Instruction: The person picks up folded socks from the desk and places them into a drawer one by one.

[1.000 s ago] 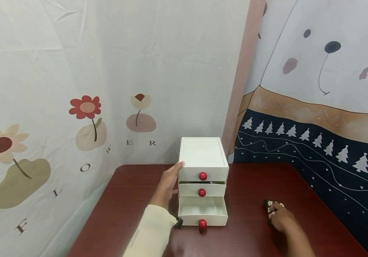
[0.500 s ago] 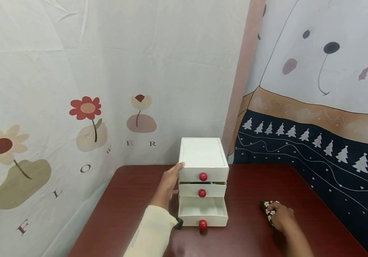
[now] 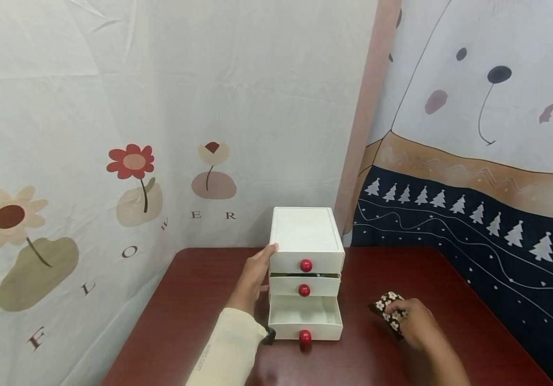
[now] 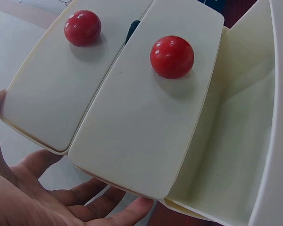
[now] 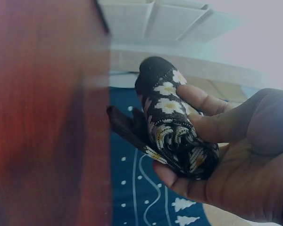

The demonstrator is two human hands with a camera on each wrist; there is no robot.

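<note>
A white drawer cabinet with red round knobs stands on the table. Against its left side rests my left hand, the thumb at the top front corner and the fingers spread along the side. The bottom drawer is pulled well out; the middle drawer stands slightly out, with something dark showing in the gap above it. To the right, my right hand grips a rolled-up sock, black with white flowers, between thumb and fingers. In the right wrist view the sock's dark end hangs loose beside the roll.
The dark red table extends to both sides of the cabinet. Behind it hangs a pale curtain printed with flowers and letters. A bear-print cloth hangs at the right.
My right hand has moved left toward the cabinet with the sock, which now shows more of its flowers. My left hand and the drawers stay where they were.
</note>
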